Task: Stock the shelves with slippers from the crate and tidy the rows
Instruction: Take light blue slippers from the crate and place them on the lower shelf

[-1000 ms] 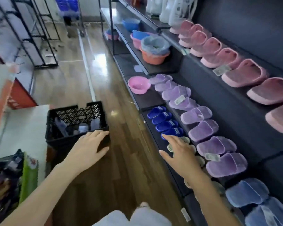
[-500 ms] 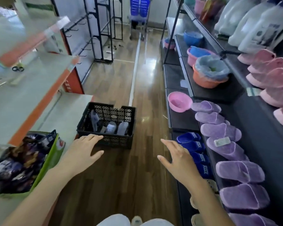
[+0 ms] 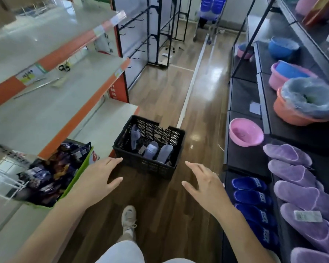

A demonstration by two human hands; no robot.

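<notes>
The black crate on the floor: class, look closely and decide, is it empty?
No, several pale slippers lie inside the black crate.

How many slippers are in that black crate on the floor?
3. One slipper stands by the left wall of the crate; two more lie side by side beside it. Others may be hidden.

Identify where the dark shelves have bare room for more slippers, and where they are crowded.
Free: the dark shelf beyond the pink basin, and the patch between that basin and the blue slippers. Crowded: the purple slippers lie packed together.
</notes>
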